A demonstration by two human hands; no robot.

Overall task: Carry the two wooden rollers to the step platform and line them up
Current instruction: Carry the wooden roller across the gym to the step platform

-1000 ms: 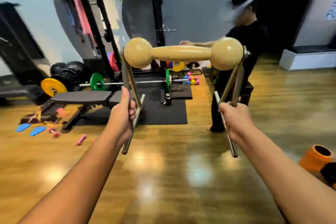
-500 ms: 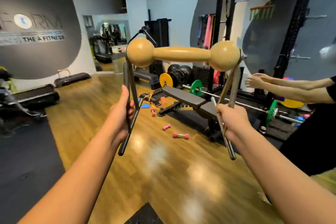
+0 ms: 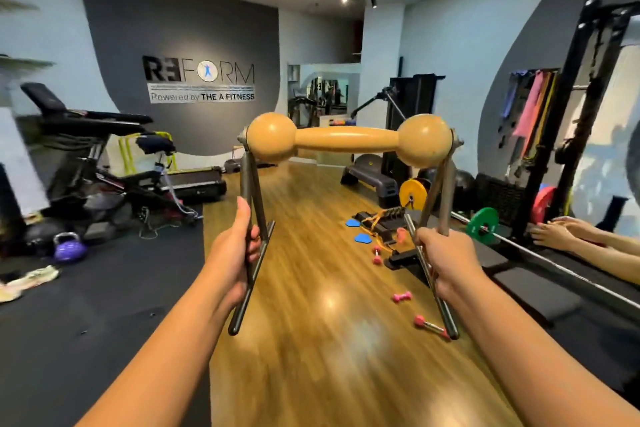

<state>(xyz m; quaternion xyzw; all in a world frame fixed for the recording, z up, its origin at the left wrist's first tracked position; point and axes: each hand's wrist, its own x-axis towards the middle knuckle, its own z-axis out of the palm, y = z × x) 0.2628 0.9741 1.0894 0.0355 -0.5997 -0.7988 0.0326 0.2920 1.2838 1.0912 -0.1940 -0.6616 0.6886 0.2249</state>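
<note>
A single wide-angle view is given from head height, directed forward and slightly down along the glossy wooden floor toward the grey far wall with its lettered sign, both outstretched forearms being seen close below the lens.

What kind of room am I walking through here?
A gym, most likely a fitness studio: a treadmill, a barbell with plates, a purple kettlebell, and a wall sign reading THE A FITNESS.
</note>
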